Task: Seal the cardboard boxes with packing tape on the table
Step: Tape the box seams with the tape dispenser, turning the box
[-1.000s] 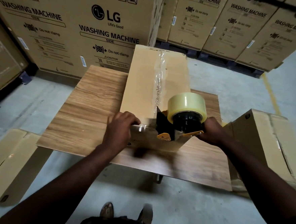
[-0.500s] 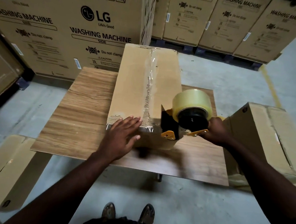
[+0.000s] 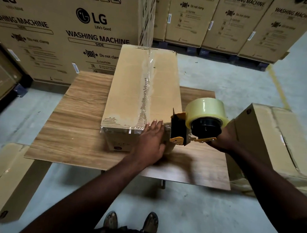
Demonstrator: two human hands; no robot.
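A long cardboard box (image 3: pixel 129 89) lies on the wooden table (image 3: pixel 76 122), with clear tape along its top seam and across its near edge. My left hand (image 3: pixel 152 140) lies flat with straight fingers against the box's near right corner, on the tape there. My right hand (image 3: pixel 223 139) grips the handle of a black and yellow tape dispenser (image 3: pixel 181 129) that carries a clear tape roll (image 3: pixel 206 109). The dispenser hangs just off the box's near right corner.
Large printed washing machine cartons (image 3: pixel 79 29) stand behind the table. Another cardboard box (image 3: pixel 274 139) sits at the right of the table and one more (image 3: pixel 4 182) on the floor at the left. My feet (image 3: pixel 130 222) are on the concrete floor below.
My left hand slid to the right along the box's near edge, from gripping it to lying flat on the tape. The dispenser moved right, off the box.
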